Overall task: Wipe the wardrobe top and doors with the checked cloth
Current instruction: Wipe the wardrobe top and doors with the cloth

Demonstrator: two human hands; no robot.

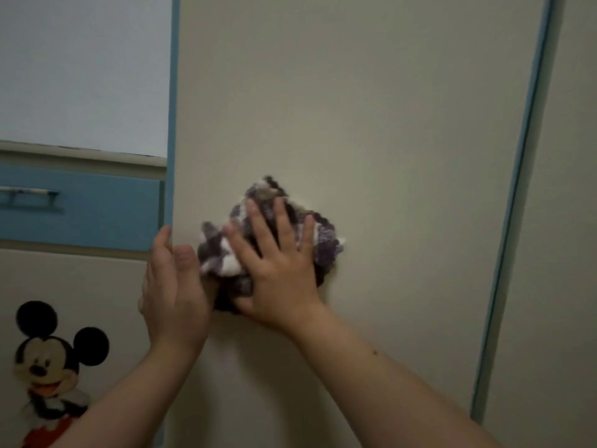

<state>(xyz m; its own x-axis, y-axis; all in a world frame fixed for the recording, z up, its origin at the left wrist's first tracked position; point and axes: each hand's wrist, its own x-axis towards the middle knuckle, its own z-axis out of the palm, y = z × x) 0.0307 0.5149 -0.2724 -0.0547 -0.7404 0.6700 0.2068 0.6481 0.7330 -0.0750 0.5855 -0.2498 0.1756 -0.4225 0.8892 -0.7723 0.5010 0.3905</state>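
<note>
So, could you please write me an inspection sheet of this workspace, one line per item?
Surface: cream flat wardrobe door panel, upright, blue edge strips on both sides.
Job's things: bunched purple-and-white checked cloth, against the door.
Clutter: nothing seen.
Grippers: right hand, fingers spread straight, presses the cloth; left hand open beside the cloth, at the door's left edge.
Cables: nothing seen.
Surroundings: blue drawer front with bar handle; cartoon mouse sticker, lower left.

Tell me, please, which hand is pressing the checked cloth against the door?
The right hand, spread flat over the cloth; the left hand stands edge-on beside it.
</note>
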